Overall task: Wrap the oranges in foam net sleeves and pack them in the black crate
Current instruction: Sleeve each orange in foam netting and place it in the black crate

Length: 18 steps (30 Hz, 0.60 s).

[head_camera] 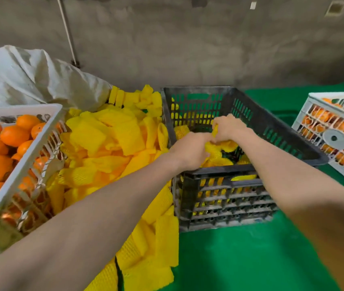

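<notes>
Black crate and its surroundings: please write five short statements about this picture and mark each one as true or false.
1. The left hand and the right hand both reach into the black crate. True.
2. The pile of yellow foam net sleeves lies to the right of the black crate. False: it lies to its left, between it and the white crate of bare oranges.
3. The black crate is empty. False: yellow wrapped pieces already lie in it.
4. The surface under the black crate is green. True.
5. A second white crate with oranges stands at the far right. True.
</notes>
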Motion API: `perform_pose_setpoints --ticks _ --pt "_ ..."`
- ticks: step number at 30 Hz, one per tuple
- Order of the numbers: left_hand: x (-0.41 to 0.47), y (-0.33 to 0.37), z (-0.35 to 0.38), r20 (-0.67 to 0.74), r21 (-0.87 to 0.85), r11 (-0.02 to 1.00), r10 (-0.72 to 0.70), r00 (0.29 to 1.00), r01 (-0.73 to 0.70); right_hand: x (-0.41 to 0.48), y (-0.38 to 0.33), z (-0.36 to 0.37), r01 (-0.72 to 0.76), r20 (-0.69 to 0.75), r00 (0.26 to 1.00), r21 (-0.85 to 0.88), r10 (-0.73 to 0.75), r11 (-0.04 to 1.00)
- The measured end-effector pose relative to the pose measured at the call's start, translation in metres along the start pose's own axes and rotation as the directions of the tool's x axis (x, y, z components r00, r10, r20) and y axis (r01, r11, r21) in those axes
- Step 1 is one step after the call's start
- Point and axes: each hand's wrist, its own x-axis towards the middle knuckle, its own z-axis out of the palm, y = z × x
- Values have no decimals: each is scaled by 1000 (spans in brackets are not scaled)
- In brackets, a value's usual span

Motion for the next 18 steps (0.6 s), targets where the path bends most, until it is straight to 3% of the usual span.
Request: perform_pose_setpoints --ticks 4,6,9,14,18 --pt "4 -5 8 49 100 994 -60 997 54 14 11 17 124 288 956 -244 -50 962" --pt "4 -6 9 38 105 993 -55 998 51 21 16 25 171 396 916 -235 -67 957" --pt "1 -6 10 5 67 996 -55 998 54 26 20 31 149 439 897 -197 -49 969" --pt "-13 -12 6 -221 -139 990 -35 975 4 22 13 32 72 331 944 -187 -7 980" --pt "-33 -27 -5 -321 -56 997 30 947 -50 3 -8 17 209 -9 978 -20 -209 978"
